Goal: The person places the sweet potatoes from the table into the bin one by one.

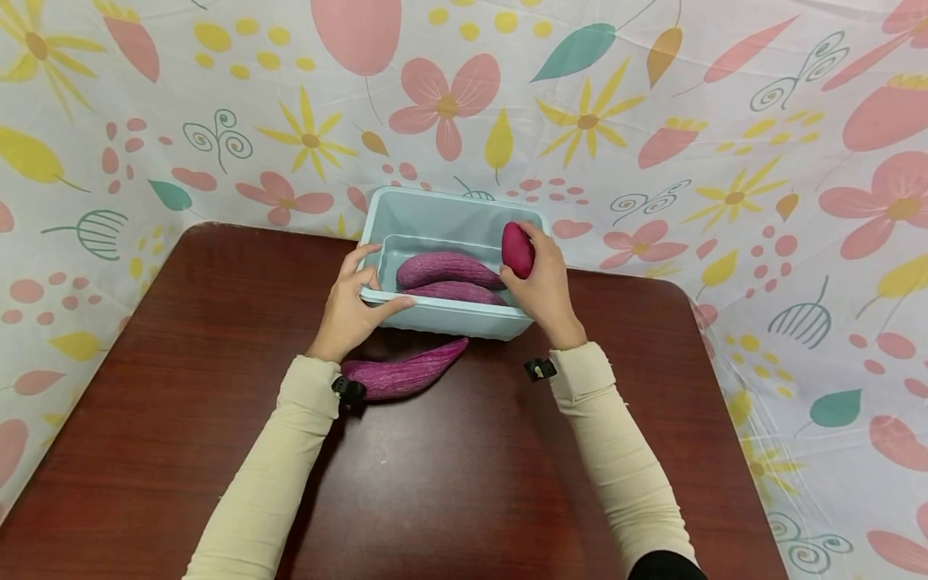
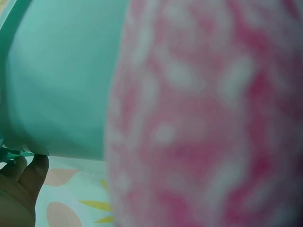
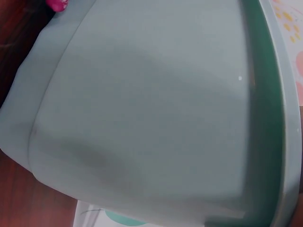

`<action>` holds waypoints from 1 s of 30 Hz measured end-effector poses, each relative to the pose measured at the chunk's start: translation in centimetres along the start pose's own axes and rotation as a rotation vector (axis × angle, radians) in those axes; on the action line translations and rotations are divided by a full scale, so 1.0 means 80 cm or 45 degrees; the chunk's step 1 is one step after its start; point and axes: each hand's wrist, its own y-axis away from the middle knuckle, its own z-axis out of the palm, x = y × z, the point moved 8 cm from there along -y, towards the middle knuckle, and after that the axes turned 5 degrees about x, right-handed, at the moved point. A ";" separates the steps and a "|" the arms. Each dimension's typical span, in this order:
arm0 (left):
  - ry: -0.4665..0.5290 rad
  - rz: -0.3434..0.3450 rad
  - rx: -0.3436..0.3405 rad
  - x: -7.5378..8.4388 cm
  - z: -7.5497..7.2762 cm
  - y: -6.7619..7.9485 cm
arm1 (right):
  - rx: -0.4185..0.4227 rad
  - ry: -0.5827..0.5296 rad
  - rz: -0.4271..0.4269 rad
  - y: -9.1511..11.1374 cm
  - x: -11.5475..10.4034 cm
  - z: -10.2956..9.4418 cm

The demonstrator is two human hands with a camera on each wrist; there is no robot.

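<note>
Presently the right hand [image 1: 545, 283] holds a magenta sweet potato [image 1: 517, 249] over the pale-blue tub [image 1: 442, 321] near the desk's [image 1: 464, 475] far edge; the left hand [image 1: 353, 304] grips its rim, apparently thumb outside.

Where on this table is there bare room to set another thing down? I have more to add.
Free: the wide wood between the sleeves, and the table's left side beside the left hand. Crowded: the bin with two sweet potatoes, the right hand holding a third, and one lying before the bin.
</note>
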 end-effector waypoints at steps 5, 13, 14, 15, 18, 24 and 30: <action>-0.015 0.018 0.002 0.002 -0.001 0.000 | 0.016 -0.002 -0.001 0.000 -0.001 -0.001; -0.014 0.020 0.003 0.003 -0.001 0.000 | 0.000 -0.008 -0.008 0.001 0.000 0.002; -0.014 0.018 0.004 0.003 -0.001 0.000 | -0.002 -0.012 -0.007 0.001 0.000 0.002; -0.015 0.016 0.006 0.002 0.000 0.000 | -0.003 -0.014 -0.008 0.001 0.000 0.002; -0.017 0.008 0.009 0.001 0.000 -0.001 | -0.002 -0.019 -0.009 0.002 0.000 0.002; -0.021 -0.012 0.002 -0.002 0.002 -0.001 | 0.007 -0.030 -0.013 0.005 -0.003 -0.001; -0.018 0.007 -0.003 -0.002 0.001 0.001 | 0.011 -0.053 -0.019 0.016 -0.009 -0.005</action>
